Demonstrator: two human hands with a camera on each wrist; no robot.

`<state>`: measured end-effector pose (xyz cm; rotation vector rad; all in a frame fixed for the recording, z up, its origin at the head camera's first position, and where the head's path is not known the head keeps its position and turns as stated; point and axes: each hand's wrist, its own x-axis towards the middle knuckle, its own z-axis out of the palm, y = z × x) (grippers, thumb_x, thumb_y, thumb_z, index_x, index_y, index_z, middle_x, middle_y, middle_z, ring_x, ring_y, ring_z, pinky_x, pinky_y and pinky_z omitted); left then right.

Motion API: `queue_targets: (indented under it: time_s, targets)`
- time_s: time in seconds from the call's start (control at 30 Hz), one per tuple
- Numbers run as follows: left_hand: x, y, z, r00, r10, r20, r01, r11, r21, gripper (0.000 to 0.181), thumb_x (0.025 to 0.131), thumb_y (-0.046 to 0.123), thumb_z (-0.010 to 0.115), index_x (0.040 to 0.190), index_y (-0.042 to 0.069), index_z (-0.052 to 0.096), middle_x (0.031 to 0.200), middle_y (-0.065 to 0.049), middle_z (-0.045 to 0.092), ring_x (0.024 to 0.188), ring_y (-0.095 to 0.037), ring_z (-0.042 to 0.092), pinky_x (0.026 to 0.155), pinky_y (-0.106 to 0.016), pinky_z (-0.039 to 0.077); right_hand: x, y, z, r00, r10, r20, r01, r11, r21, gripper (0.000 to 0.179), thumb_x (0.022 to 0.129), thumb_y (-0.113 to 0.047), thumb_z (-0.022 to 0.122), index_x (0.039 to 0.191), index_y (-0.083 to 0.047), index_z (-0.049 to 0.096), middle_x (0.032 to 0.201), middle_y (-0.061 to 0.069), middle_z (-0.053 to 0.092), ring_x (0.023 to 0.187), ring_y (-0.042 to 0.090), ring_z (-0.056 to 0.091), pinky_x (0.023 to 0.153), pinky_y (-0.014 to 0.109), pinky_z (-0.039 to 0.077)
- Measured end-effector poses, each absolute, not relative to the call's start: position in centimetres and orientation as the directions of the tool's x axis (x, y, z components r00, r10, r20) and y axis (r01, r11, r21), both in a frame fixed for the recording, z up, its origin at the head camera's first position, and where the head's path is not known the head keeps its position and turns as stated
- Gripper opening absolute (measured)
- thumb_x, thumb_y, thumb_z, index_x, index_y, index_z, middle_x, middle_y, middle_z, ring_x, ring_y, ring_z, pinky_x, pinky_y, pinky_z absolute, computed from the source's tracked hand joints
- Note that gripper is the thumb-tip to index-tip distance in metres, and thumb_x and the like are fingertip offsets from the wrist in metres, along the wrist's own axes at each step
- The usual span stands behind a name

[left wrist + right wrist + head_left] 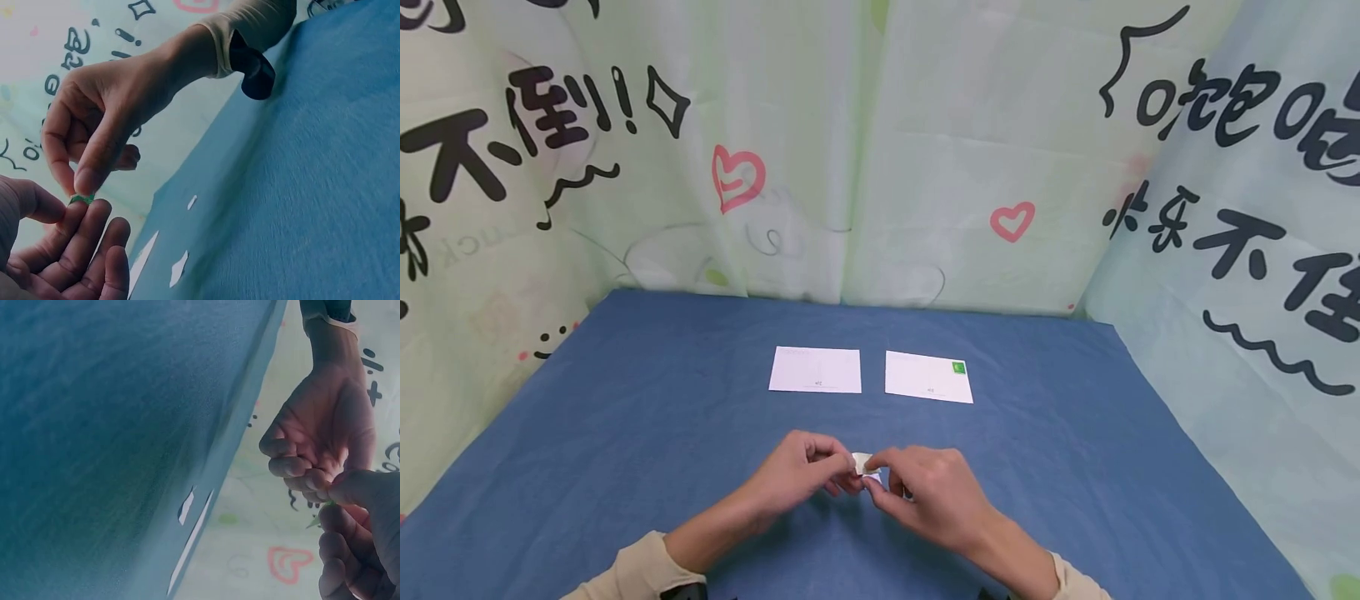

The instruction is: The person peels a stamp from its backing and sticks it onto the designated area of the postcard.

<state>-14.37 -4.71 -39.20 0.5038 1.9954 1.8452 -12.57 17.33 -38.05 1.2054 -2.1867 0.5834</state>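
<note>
A small stamp (862, 463), white on the side facing the head camera and green in the left wrist view, is held between both hands low in the middle of the head view. My left hand (805, 471) pinches its left side between thumb and index finger. On the other side, my right hand (936, 496) grips it with thumb and index fingertip. Fingers cover most of the stamp. Beyond the hands lie two white envelope-like cards: the left card (815, 370) bears no stamp, while the right card (925, 377) has a green stamp (958, 367) at its upper right corner.
A blue cloth (647, 400) covers the table. Small white pieces (179, 269) lie on it in the wrist views. Pale green curtains (925, 125) with black lettering and pink hearts hang behind the table and at both sides.
</note>
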Motion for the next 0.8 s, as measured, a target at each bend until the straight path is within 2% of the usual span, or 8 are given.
queue_targets:
  time_s: [0.17,0.37,0.6,0.7,0.8]
  targets:
    - [-14.2,-4.7,-39.0,-0.856,0.514,-0.058,-0.039,0.049,0.998,0.024,0.095,0.015,0.062,0.093,-0.005,0.074,0.089,-0.012,0.078,0.084,-0.019,0.075,0.076,-0.032,0.057,-12.4,17.2,-38.0,-0.436,-0.618,0.654,-0.853,0.515,-0.082,0.024,0.079,-0.010,0.084,0.097,-0.016,0.070,0.062,-0.013,0.054,0.052,-0.006,0.042,0.052,0.005,0.030]
    - [-14.2,-4.9,-38.9,-0.854,0.517,-0.063,-0.034,0.066,0.997,0.025,0.097,0.017,0.062,0.093,-0.004,0.074,0.089,-0.012,0.078,0.084,-0.020,0.075,0.076,-0.033,0.057,-12.6,17.2,-38.1,-0.419,-0.622,0.661,-0.857,0.512,-0.062,0.019,0.082,-0.011,0.082,0.096,-0.016,0.069,0.062,-0.012,0.054,0.052,-0.004,0.044,0.052,0.005,0.030]
    - [-14.3,-5.2,-39.2,-0.858,0.513,-0.029,0.015,0.080,0.997,0.024,0.096,0.016,0.063,0.093,-0.005,0.074,0.086,-0.011,0.077,0.082,-0.017,0.074,0.076,-0.034,0.058,-13.0,17.1,-38.4,-0.413,-0.622,0.665,-0.851,0.524,-0.038,0.024,0.077,-0.006,0.084,0.093,-0.017,0.069,0.061,-0.012,0.055,0.052,-0.005,0.043,0.051,0.005,0.029]
    - [-14.4,-5.4,-39.4,-0.858,0.514,0.016,0.075,0.095,0.993,0.024,0.097,0.014,0.064,0.093,-0.007,0.074,0.086,-0.011,0.077,0.081,-0.017,0.074,0.075,-0.033,0.058,-13.4,17.1,-38.6,-0.439,-0.612,0.657,-0.845,0.530,-0.072,0.022,0.078,-0.005,0.082,0.091,-0.017,0.069,0.060,-0.013,0.053,0.052,-0.007,0.040,0.050,0.005,0.028]
    - [-14.8,-5.7,-39.8,-0.861,0.503,0.072,0.165,0.142,0.976,0.023,0.098,0.015,0.065,0.090,-0.004,0.075,0.084,-0.010,0.076,0.079,-0.020,0.073,0.071,-0.029,0.057,-13.9,17.2,-38.7,-0.515,-0.592,0.620,-0.820,0.550,-0.157,0.017,0.081,-0.004,0.080,0.089,-0.016,0.070,0.059,-0.013,0.052,0.052,-0.009,0.036,0.050,0.006,0.029]
